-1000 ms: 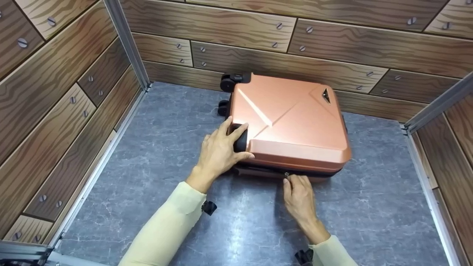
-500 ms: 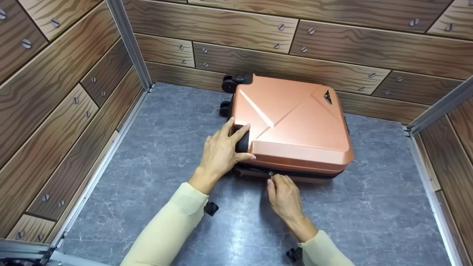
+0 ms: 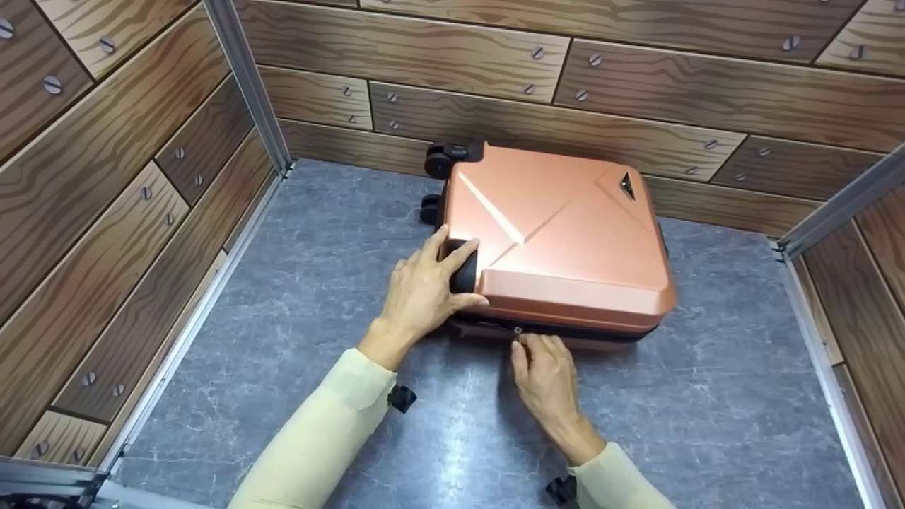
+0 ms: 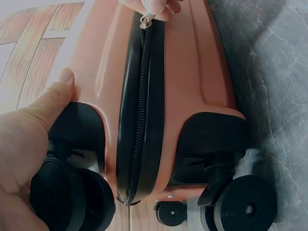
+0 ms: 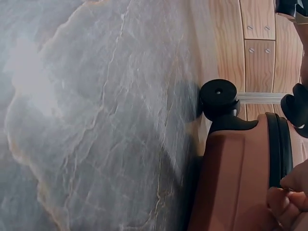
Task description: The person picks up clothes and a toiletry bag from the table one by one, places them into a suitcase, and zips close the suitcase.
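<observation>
An orange hard-shell suitcase lies flat on the floor, its black wheels toward the left. My left hand rests on its near left corner, fingers spread over a black wheel housing. In the left wrist view the thumb lies straight against the shell. Along the near side runs a black zipper, its teeth closed between the metal slider and the wheel end. My right hand pinches the zipper pull with thumb and curled fingers; the pull itself is mostly hidden.
Grey marbled floor surrounds the suitcase. Wood-patterned walls stand behind it and at both sides, with metal corner posts. The suitcase's far side is close to the back wall.
My right hand slid left along the near side with the zipper pull, then stayed nearly still over the last half second. The left hand and suitcase kept their places.
</observation>
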A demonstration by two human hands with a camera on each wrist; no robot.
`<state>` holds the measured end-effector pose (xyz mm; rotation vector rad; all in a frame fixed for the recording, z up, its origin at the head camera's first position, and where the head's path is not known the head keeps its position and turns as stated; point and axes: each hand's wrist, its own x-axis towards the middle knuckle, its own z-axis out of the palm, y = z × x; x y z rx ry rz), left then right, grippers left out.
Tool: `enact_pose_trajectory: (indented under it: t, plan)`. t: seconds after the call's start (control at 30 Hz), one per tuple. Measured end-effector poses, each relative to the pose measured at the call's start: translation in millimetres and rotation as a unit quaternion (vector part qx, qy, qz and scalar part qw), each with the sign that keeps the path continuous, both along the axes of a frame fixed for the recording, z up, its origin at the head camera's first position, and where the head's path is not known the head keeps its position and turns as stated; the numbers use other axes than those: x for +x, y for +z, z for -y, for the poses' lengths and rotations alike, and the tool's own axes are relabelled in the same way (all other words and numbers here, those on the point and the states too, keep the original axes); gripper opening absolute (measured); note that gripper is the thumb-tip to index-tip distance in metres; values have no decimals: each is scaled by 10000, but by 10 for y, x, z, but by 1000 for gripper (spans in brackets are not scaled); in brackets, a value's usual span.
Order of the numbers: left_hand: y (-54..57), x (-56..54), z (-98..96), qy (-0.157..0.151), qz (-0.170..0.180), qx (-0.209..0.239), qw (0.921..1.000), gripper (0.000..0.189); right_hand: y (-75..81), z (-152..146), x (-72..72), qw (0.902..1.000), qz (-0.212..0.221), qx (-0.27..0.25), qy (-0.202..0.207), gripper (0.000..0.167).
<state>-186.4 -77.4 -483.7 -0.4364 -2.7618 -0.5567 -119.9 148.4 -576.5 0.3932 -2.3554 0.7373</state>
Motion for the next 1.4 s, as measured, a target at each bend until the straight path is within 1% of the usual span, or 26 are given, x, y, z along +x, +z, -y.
enact_pose_trajectory:
  t: [0.13,0.2,0.27,0.33,0.4,0.47,0.6,0.77,0.93,1.1,1.3,1.4]
  plan:
    - [23,-13,19,-162,110,16,9998,91,28,5,14,9992,380,-48,-123,6]
    - [38,-17,29,-227,140,5,9996,90,48,6,22,9985,545,-55,-55,6]
    - [50,-16,38,-254,138,-16,9996,89,60,0,26,9981,610,-51,87,6]
    - [52,-13,44,-254,95,-22,9996,89,64,-13,27,9979,592,-62,239,7]
    - [51,-9,48,-239,45,-26,9997,89,60,-34,21,9979,489,-100,409,4]
    - [42,-7,54,-216,-42,-29,9998,88,48,-46,12,9972,474,-139,565,2]
    - [37,-10,41,-200,-89,-45,9997,89,29,-4,6,9951,505,-258,804,6]
    - [34,-12,20,-199,-7,-31,9998,90,10,137,1,9936,432,-338,987,4]
    - [30,-20,33,-206,-92,-14,9997,90,10,248,-40,9919,367,-233,1190,5]
    - [23,-28,39,-238,-182,-16,9995,90,26,240,-66,9909,210,-119,1323,11]
    - [21,-18,46,-261,-257,-18,9993,89,23,220,-95,9887,374,-241,1434,11]
    - [19,-19,48,-299,-315,33,9990,88,22,232,-110,9884,384,-90,1468,10]
